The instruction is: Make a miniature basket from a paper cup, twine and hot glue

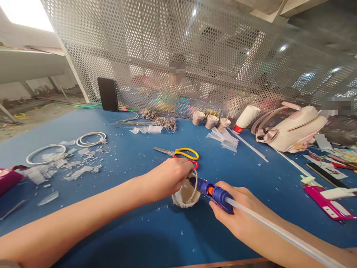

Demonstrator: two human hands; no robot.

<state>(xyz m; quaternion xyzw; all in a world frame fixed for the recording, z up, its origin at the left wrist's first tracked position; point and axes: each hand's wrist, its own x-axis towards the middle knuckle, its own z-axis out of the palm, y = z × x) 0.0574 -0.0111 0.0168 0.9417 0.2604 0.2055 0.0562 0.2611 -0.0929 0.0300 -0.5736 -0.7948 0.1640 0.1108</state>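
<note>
My right hand [231,203] is wrapped round a blue hot glue gun [220,195], with a long clear glue stick [267,221] running out of its back. The gun's nozzle end points at a small whitish cup [186,199] with a ragged rim, standing below my left hand. My left hand [177,173] is closed at the cup, its fingertips pinching a twisted cord [196,186] that loops down over the opening. The fingers partly hide the nozzle tip and the far side of the cup. Just beyond lie scissors [185,152] with yellow and red handles.
Torn white scraps [83,171] and white rings [46,153] lie left. Along the perforated screen [139,56] stand a phone [108,94], cord bundles [166,124], small wrapped cups [211,121], stacked paper cups [247,117] and a backpack [295,128]. A pink power strip [329,203] sits right.
</note>
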